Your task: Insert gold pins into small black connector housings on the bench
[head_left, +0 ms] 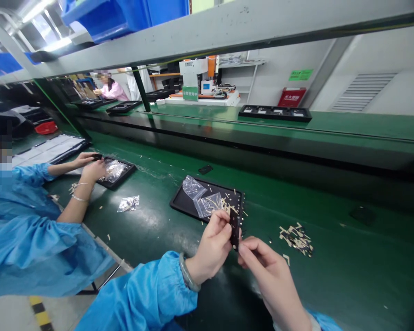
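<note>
My left hand (212, 246) is closed on a small flat black part (234, 230), held upright above the near right corner of a black tray. My right hand (267, 266) pinches at the lower end of that part with thumb and forefinger; whether a small piece is between them is too small to tell. Behind my hands, the black tray (183, 201) bears clear plastic bags (207, 205) and scattered small beige strips (230, 198). A pile of beige and black pieces (296, 239) lies on the green table right of my hands.
At the left, a person in blue sleeves (31, 248) works over another black tray (126, 174). A small bag (129, 203) lies between the trays. Black pieces (205, 169) rest behind my tray. A raised green shelf (207, 112) bears a long tray (275, 113).
</note>
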Demonstrator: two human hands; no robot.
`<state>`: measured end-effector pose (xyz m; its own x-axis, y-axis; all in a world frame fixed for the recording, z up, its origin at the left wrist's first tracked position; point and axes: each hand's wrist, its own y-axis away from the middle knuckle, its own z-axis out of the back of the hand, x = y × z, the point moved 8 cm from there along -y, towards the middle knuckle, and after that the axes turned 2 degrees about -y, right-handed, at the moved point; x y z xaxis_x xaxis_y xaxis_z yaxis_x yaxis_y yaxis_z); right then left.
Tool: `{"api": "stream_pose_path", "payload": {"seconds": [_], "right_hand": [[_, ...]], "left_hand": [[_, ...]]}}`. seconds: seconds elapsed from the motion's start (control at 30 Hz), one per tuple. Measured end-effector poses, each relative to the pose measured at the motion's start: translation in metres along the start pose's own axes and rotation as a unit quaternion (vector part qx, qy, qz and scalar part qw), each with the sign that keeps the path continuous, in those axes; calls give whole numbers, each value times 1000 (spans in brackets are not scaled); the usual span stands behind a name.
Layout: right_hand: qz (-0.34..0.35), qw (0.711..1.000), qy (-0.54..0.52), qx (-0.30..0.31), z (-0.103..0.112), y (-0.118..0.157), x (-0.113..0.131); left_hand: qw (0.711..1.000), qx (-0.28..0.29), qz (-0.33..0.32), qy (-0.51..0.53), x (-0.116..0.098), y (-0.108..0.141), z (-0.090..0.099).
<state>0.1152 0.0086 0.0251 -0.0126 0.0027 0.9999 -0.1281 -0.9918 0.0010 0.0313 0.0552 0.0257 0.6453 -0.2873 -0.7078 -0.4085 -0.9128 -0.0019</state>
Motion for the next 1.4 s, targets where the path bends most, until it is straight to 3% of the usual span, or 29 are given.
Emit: {"api": "stream_pose_path", "payload": {"seconds": [0.33,0.53,0.7,0.93,1.1,1.27,1.4], "right_hand": [[-75,988,-135,21,2,-1,-9],[-138,962,-228,56,-6,0,-13],[-141,958,-239,65,-6,0,-13],[-57,985,-151,55,3,-3,3],[34,999,-39,-1,15,-2,12],[114,988,82,-59,22,3,27],[172,972,146,-70,21,10,37]], "left_hand": [[988,-21,-31,-149,-3,1,8],[987,-45,-33,-150,-6,2,9],[985,-40,-51,-163,-9,4,9],[959,-24,-124,-256,-23,8,4],[935,-44,-168,-310,-34,13,3],[911,-53,-200,-357,-40,17,1],[874,-57,-254,-410,-47,24,-3]]}}
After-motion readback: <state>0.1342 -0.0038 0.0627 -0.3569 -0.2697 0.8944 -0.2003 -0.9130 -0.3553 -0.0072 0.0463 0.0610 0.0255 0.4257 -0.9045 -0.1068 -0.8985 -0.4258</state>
